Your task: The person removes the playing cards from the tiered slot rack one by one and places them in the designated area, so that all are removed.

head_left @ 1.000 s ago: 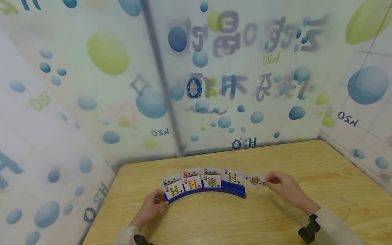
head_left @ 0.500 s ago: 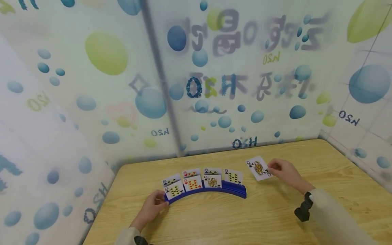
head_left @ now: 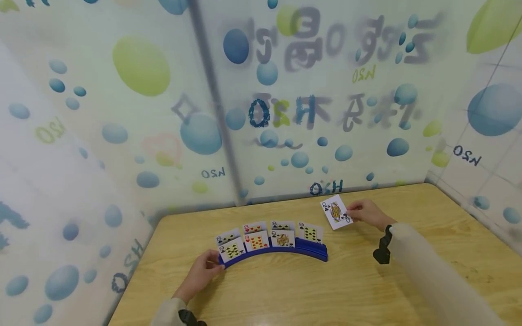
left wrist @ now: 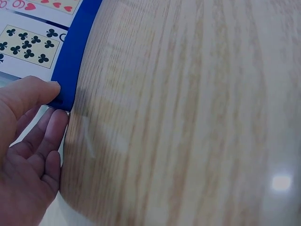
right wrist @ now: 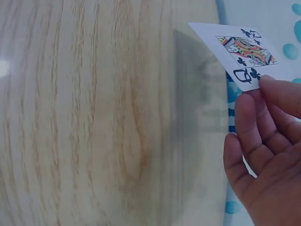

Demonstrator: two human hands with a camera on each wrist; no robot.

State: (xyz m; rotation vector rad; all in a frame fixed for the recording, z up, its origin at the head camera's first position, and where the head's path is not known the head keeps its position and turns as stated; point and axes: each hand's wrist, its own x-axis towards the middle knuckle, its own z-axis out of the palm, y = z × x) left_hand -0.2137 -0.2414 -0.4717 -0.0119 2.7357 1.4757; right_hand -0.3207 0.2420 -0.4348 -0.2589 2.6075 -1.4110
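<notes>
A curved blue card holder [head_left: 281,249] stands on the table with two rows of playing cards. Its front row shows a club card [head_left: 232,250], a heart card [head_left: 257,240] and a face card [head_left: 282,238]; at the right end, a black-pip card [head_left: 311,232] stands in the back row. My left hand [head_left: 202,272] grips the holder's left end, thumb [left wrist: 40,90] on top and fingers beneath. To the right of the holder, my right hand [head_left: 369,213] pinches a queen of clubs [head_left: 336,212] by its edge, raised above the table and tilted.
The wooden table [head_left: 285,290] meets a printed wall sheet [head_left: 342,131] along its back edge. More sheeting [head_left: 61,217] closes off the left side. Each wrist wears a black band, such as the right wristband [head_left: 382,246].
The right hand has lifted the queen of clubs up and back, turning its face toward the head camera. The left hand and the holder have stayed in place.
</notes>
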